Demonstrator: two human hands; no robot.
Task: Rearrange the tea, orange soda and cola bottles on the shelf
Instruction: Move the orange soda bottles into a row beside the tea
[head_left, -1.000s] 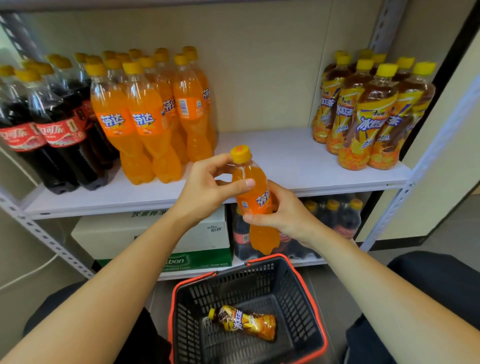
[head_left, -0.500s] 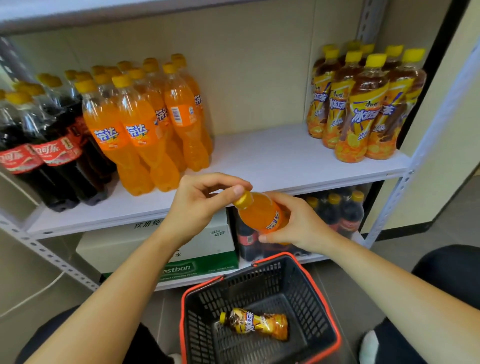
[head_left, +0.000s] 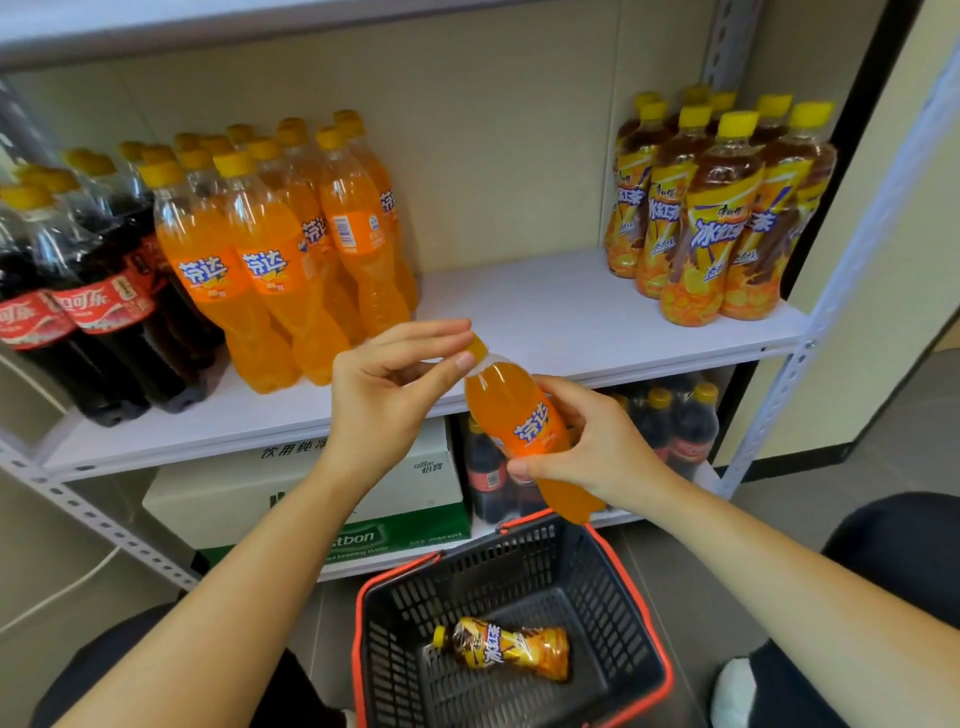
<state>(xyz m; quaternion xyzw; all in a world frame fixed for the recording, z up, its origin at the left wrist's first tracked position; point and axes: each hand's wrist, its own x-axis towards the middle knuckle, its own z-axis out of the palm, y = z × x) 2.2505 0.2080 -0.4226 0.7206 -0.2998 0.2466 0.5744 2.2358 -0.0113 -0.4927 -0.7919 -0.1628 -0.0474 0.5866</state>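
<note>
Shelf (head_left: 545, 312): white board on a metal rack, three groups standing on it, a wide bare stretch in the middle.
Cola bottles (head_left: 88, 312): far left of the shelf, upright, packed close; I count this group as placed.
Orange soda bottles (head_left: 270, 260): upright just right of the cola and touching it, several rows deep.
Tea bottles (head_left: 711, 218): far right of the shelf, upright, well apart from the soda group.
Orange soda in hand (head_left: 524, 421): one bottle in front of the shelf edge, tilted with its cap up and to the left, off every surface.
Left hand (head_left: 395, 384): I have thumb and fingers pinching the cap and neck of that bottle.
Right hand (head_left: 587, 441): I have it wrapped around the label part of the body, fingers closed on it.
Basket (head_left: 644, 639): black with a red rim, on the floor below my arms.
Tea bottle in basket (head_left: 506, 647): lying on its side on the basket floor, the only thing in there (as far as I can see through the mesh).
Lower shelf: a white carton, a green carton and some dark bottles; I judge these to be outside the job.
Done, by my judgement: most of the stock is grouped by kind.
Left, by my judgement: stand the held soda with its group, then lift the last tea out and stand it on the right.
</note>
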